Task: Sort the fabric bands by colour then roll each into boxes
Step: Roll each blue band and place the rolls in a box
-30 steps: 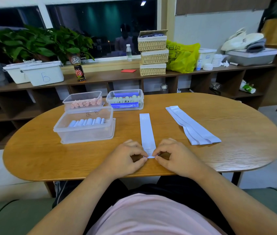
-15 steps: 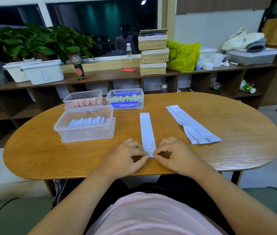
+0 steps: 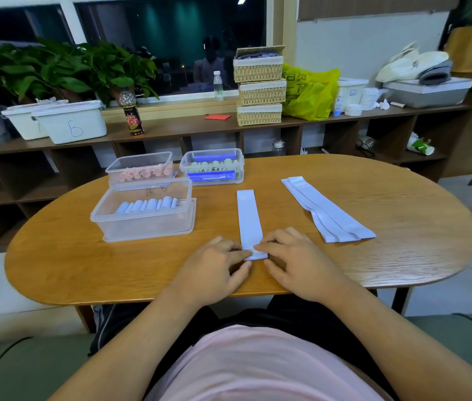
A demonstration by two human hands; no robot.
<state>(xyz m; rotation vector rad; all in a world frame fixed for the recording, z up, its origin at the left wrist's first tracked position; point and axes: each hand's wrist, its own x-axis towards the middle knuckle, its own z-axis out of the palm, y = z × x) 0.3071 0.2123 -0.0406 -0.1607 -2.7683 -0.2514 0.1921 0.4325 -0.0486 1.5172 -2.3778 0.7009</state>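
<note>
Pinching band (image 3: 248,219) at its six-o'clock end with left hand (image 3: 214,270) and right hand (image 3: 298,266), risking skewed roll from uneven pressure.

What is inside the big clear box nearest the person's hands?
A row of rolled pale blue bands lies along the far side of the clear box. Whether more rolls lie beneath that row is hidden by the rolls themselves.

Three clear boxes (image 3: 142,227), one flat band (image 3: 249,218), one pile of bands (image 3: 330,215).
</note>
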